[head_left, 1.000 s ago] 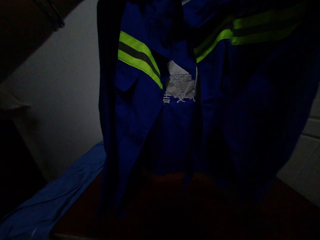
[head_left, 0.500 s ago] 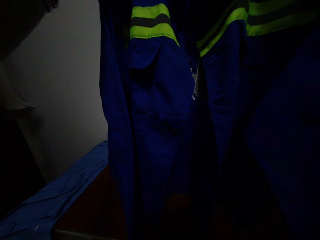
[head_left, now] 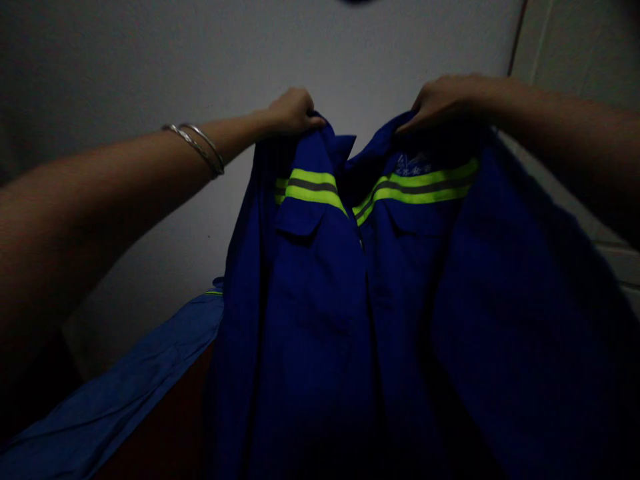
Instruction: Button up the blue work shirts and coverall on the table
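Observation:
I hold up a blue work jacket (head_left: 320,300) with yellow-green reflective stripes across the chest. My left hand (head_left: 290,112) is closed on the jacket's left shoulder near the collar; thin metal bangles (head_left: 197,148) sit on that wrist. My right hand (head_left: 445,100) is closed on the right shoulder. The jacket hangs front-facing between my hands, its front edges meeting down the middle. A chest pocket flap shows under the left stripe. The room is dim.
A second blue garment (head_left: 115,400) lies stretched over a dark reddish table (head_left: 170,433) at the lower left. A pale wall (head_left: 125,67) stands behind, with a corner and lighter panelling (head_left: 550,40) at the upper right.
The jacket has dropped lower in view and both my hands and forearms have come into sight at its shoulders. The front edges have closed, hiding the white label inside.

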`<state>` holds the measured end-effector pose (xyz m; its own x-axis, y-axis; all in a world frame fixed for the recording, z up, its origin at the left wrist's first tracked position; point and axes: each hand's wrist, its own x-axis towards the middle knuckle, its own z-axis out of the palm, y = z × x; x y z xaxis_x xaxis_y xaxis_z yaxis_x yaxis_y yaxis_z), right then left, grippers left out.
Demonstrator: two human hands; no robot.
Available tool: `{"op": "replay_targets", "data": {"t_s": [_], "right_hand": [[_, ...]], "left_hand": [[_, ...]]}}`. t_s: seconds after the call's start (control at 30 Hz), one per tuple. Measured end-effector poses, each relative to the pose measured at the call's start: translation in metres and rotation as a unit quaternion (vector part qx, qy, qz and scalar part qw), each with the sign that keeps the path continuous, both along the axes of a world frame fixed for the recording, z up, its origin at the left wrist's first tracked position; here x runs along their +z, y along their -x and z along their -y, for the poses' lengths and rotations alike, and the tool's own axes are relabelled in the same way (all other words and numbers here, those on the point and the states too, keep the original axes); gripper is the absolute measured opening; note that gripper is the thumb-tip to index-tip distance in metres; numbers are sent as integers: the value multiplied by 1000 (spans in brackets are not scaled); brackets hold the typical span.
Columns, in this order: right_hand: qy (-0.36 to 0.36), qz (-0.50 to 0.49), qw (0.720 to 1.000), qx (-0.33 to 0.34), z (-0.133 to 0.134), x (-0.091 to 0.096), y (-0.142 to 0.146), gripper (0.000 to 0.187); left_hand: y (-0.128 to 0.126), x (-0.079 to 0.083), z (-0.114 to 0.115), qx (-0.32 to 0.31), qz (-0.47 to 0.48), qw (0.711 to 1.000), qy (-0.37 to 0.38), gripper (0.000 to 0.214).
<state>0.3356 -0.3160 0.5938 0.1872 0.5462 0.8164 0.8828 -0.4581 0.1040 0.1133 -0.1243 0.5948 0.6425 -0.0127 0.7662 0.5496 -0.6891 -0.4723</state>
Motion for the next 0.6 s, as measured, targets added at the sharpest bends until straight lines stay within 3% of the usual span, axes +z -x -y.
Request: {"op": "replay_targets", "data": {"t_s": [0.07, 0.1, 0.23, 0.4, 0.6], "right_hand": [[81, 15, 989, -124, 3, -1, 23, 77], [96, 33, 986, -133, 3, -4, 32, 75], [113, 62, 982, -135, 2, -14, 49, 66], [136, 47, 982, -123, -1, -13, 59, 67], [162, 13, 980, -112, -24, -22, 54, 61]], "left_hand": [[3, -6, 9, 29, 12, 999, 37, 51], [4, -5, 11, 39, 16, 997, 64, 49], [8, 0, 17, 53, 28, 992, 114, 48], [11, -8, 26, 73, -10, 991, 110, 47], [-13, -20, 12, 82, -51, 986, 135, 40]]}}
